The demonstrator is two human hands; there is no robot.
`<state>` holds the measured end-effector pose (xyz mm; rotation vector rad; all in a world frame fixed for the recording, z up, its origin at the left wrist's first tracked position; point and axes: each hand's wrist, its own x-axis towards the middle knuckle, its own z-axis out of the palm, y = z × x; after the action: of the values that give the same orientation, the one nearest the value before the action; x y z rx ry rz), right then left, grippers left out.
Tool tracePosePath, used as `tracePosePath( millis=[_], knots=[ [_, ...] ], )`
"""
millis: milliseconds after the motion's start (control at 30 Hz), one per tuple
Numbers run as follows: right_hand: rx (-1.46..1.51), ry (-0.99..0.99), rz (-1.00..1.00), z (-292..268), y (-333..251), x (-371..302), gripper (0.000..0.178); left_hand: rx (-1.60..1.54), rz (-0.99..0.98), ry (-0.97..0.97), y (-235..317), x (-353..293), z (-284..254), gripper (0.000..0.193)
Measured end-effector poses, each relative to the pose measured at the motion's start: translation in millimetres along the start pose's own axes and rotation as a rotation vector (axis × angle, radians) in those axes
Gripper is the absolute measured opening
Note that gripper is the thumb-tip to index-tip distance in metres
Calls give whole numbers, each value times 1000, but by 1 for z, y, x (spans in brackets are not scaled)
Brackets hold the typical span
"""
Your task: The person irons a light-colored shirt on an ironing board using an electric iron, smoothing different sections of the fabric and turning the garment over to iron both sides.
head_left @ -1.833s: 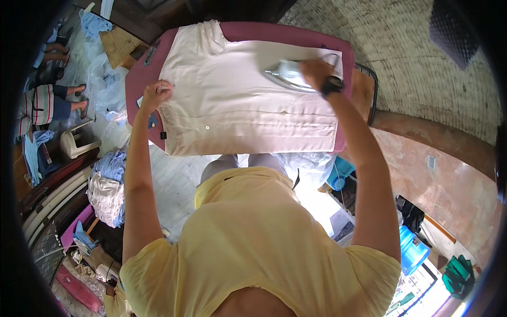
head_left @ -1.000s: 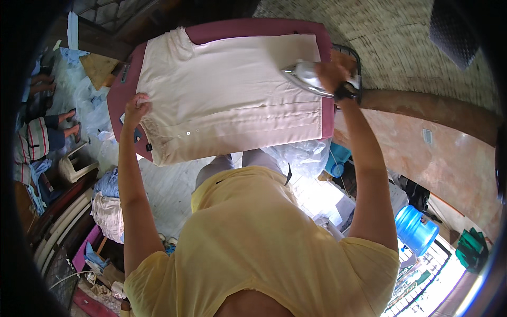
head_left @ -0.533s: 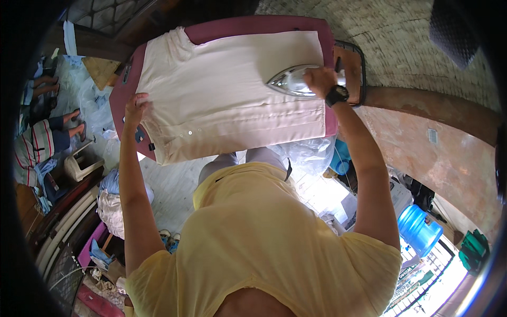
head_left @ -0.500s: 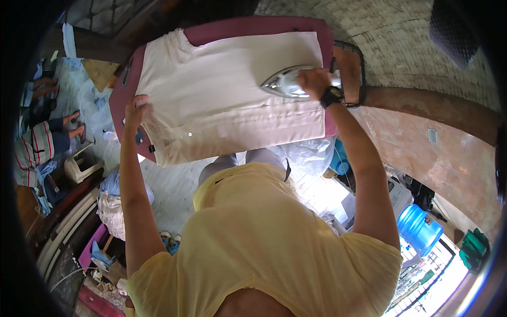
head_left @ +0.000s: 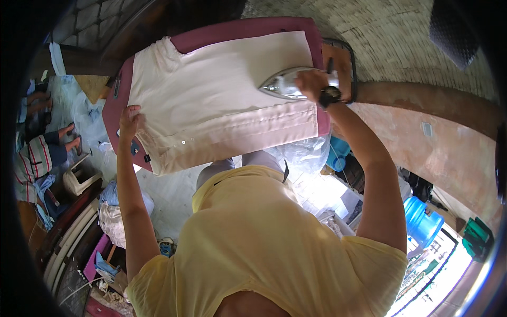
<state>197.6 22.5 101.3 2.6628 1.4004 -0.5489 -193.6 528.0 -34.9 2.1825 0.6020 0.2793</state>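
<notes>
A pale cream shirt [head_left: 211, 79] with small white buttons lies spread over a maroon ironing board [head_left: 253, 25]. My right hand [head_left: 312, 85], with a dark watch on its wrist, is closed round the handle of a silver iron [head_left: 280, 84]. The iron rests on the right part of the shirt, its pointed tip toward the left. At the shirt's left edge, my left hand [head_left: 130, 122] has its fingers bent and closed on the cloth. The shirt's near edge, with the button strip, hangs by the front of the board.
A brown rest plate [head_left: 338, 66] in a black frame adjoins the board's right end. Clear plastic [head_left: 303, 156] hangs below the board. A blue water jug [head_left: 422, 222] stands at lower right. At left are a beige plastic chair [head_left: 80, 179], bundled bags [head_left: 113, 219] and another person's legs [head_left: 67, 138].
The whole view has shifted slightly, with the board appearing a little further left. A second button shows on the shirt. Both hands keep nearly the same places, and the iron stays on the cloth.
</notes>
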Motion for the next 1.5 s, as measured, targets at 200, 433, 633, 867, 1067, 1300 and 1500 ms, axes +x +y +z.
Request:
tracePosePath(
  millis=[200,433,633,867,1067,1300,1500],
  knots=[
    [17,135,36,12,-13,3,35,31,-79,-7,25,-2,-1,31],
    [70,43,43,-1,9,-4,38,70,-70,-22,21,1,-4,32],
    [109,171,-33,7,-35,-1,34,-9,-100,-61,20,3,-7,32],
    [138,166,-132,14,-54,9,36,24,-76,-14,15,3,-3,32],
    [328,95,-362,-6,-175,37,60,-34,-180,8,13,4,-13,41],
    [391,66,-471,-4,-282,107,58,-432,-250,26,30,2,-21,48],
    [346,166,-498,-10,-340,134,62,-568,-161,82,8,11,-16,49]
  ],
)
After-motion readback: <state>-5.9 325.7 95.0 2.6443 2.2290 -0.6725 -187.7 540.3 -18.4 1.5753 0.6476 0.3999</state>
